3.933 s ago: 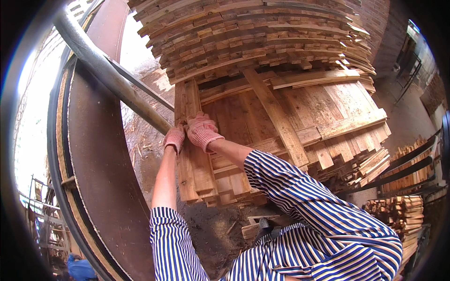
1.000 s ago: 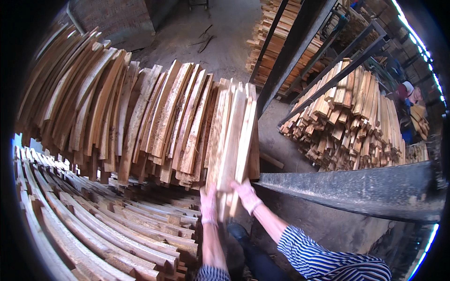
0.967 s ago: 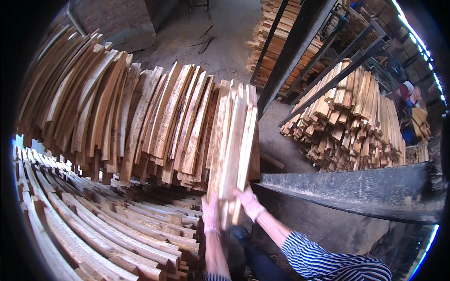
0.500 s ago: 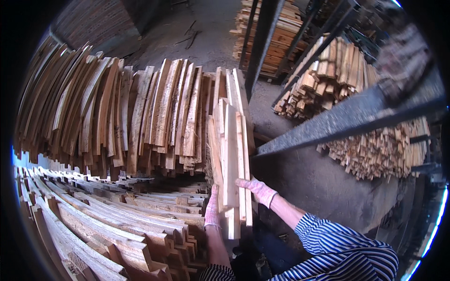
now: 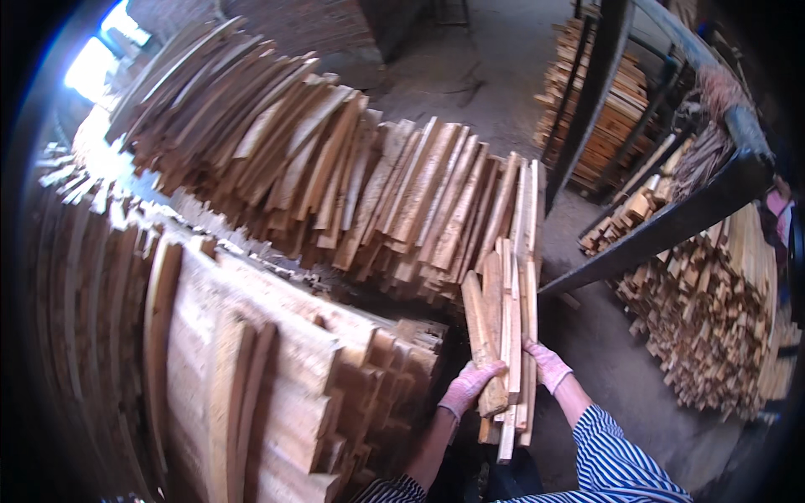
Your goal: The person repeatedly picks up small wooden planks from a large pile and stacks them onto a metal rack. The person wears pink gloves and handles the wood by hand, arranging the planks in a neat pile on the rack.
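Both my hands wear pale pink knitted gloves and hold a bundle of wooden slats [image 5: 509,327] between them, its near end toward me. My left hand [image 5: 471,387] wraps over the leftmost slat near its near end, thumb on top. Against the bundle's right side presses my right hand [image 5: 549,367], its fingers partly hidden by the wood. The slats lie lengthwise with uneven ends. Their far ends reach the right end of a long row of stacked slats [image 5: 369,193]; whether they rest on it I cannot tell.
Close on my left stands another stack of boards [image 5: 293,335], with two slats [image 5: 231,394] lying on it. A dark metal frame [image 5: 662,222] crosses at right. Beyond it are a large wood pile [image 5: 704,310] and a farther stack [image 5: 599,109]. A brick wall [image 5: 293,33] stands behind.
The view has swung left, so the bundle sits farther right in it. My left hand has gone from the bundle's left edge to a grip over its leftmost slat, which is now angled slightly outward.
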Tool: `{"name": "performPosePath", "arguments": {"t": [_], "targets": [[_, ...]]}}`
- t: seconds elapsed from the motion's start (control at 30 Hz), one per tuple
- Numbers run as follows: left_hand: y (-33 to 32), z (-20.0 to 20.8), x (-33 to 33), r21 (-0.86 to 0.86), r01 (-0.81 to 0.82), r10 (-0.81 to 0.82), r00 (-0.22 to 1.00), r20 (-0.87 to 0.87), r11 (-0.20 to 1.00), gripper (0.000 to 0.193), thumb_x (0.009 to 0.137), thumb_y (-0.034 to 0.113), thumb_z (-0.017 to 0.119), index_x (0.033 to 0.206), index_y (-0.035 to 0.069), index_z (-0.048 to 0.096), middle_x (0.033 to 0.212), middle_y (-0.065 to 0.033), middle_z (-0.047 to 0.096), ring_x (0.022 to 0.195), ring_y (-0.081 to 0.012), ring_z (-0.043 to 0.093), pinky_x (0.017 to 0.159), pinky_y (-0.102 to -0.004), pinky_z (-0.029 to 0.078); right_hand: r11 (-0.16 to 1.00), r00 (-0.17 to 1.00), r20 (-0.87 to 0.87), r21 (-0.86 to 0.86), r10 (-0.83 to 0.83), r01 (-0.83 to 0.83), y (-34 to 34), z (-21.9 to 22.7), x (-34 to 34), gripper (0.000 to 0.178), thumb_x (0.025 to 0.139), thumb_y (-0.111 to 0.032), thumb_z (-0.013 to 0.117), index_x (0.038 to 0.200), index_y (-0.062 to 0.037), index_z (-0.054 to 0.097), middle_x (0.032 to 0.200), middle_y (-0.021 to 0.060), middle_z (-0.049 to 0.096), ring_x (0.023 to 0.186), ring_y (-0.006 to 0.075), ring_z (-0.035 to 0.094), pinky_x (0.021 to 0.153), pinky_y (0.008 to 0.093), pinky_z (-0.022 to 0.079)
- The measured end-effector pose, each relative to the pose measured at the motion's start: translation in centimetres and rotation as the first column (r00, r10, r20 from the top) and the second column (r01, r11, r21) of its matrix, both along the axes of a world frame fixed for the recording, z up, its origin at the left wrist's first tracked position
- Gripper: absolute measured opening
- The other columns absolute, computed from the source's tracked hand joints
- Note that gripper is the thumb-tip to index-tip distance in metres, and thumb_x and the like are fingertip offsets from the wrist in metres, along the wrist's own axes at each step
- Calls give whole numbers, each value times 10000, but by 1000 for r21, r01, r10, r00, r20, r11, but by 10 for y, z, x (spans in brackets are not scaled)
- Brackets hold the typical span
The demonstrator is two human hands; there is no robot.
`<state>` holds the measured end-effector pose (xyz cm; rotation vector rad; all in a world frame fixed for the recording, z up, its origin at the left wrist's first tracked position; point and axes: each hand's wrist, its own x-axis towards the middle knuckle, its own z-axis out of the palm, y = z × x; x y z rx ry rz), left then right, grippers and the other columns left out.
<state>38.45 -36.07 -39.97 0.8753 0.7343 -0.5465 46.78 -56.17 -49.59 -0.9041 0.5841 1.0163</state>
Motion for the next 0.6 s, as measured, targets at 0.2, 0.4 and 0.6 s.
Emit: {"name": "performPosePath", "arguments": {"t": [0.2, 0.4, 0.6], "targets": [[-30, 82, -30, 535, 306, -295, 949, -109, 788, 935, 696, 495, 893, 1317, -76, 489, 1181, -192, 672, 1043, -250, 670, 917, -365, 535, 991, 999, 9, 132, -38, 36, -36, 71, -42, 692, 841, -459, 792, 1375, -85, 560, 1230, 96, 684, 1099, 235, 673, 922, 464, 573], [-44, 190, -100, 696, 144, -276, 958, 81, 703, 1094, 646, 565, 907, 1403, -16, 373, 1248, -196, 628, 1166, -277, 624, 1025, -384, 489, 968, 958, 272, 251, -95, 25, -38, 123, -81, 906, 732, -411, 893, 1429, -9, 478, 1200, 57, 693, 1024, 186, 687, 880, 397, 577], [-7, 272, -142, 42, -205, 158, 855, 494, 978, 1005, 714, 425, 912, 1448, 1, 372, 1268, -90, 612, 1140, -197, 591, 1013, -380, 491, 978, 892, 451, 188, -3, -92, -22, 267, -146, 803, 735, -300, 890, 1390, 3, 538, 1225, 90, 689, 1080, 204, 671, 911, 420, 555]]}}
